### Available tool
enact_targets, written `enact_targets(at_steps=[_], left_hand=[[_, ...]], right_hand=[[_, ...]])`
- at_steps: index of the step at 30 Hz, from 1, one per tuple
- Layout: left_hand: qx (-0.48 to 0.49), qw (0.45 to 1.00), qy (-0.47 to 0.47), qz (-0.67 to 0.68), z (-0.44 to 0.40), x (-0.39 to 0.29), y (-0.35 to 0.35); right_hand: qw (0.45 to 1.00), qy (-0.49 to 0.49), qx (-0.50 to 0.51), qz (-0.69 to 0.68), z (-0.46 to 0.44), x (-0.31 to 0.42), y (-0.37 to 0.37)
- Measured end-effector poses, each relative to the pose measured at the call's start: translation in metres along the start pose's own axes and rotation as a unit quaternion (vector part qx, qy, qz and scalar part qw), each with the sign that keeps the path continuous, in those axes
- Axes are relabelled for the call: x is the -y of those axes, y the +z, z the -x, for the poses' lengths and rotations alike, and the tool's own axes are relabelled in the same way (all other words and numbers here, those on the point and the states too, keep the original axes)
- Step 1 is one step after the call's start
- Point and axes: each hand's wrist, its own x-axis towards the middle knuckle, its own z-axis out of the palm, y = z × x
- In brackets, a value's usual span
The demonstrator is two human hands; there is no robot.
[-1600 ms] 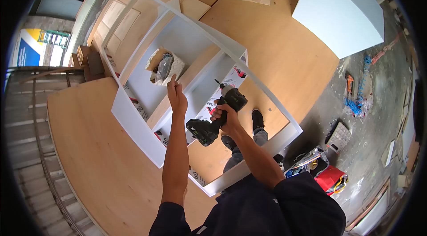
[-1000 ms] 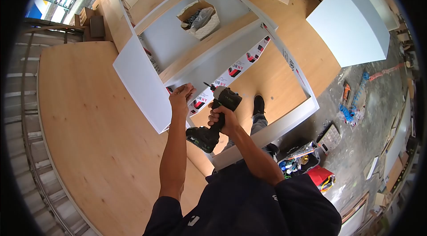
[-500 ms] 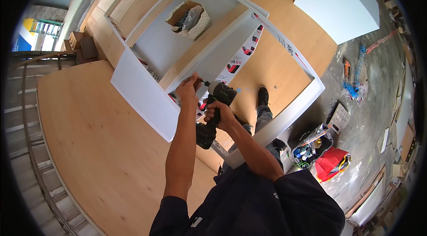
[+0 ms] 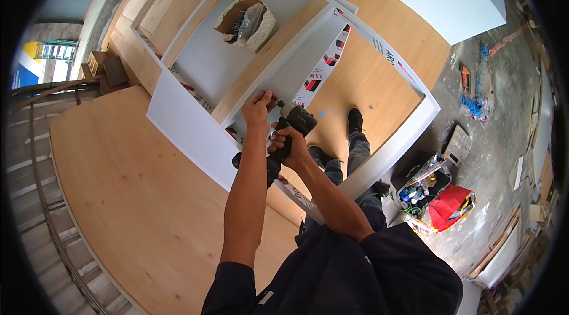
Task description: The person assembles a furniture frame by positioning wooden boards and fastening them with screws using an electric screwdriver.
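The person wears a near-black shirt (image 4: 338,267) with short, loose sleeves (image 4: 230,288) and a small pale mark (image 4: 267,298) low on its front, dark grey trousers (image 4: 358,152) and black shoes (image 4: 355,120). The left hand (image 4: 258,110) and right hand (image 4: 288,146) are bare.

Scuffed grey concrete floor (image 4: 501,152) runs down the right side, scattered with board offcuts toward its outer edge. Broad plywood (image 4: 136,196) with a curved left edge borders ribbed grey slats (image 4: 44,214); daylight brightens an opening (image 4: 59,70) at upper left.
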Motion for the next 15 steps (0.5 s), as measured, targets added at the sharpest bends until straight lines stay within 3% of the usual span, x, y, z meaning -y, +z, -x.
enact_targets(at_steps=[15], left_hand=[[-0.001,1.0,0.001,0.011,-0.0105,0.001,-0.0067]], right_hand=[[1.0,0.006,-0.01,0.0,-0.0101,-0.0003,0.0003]])
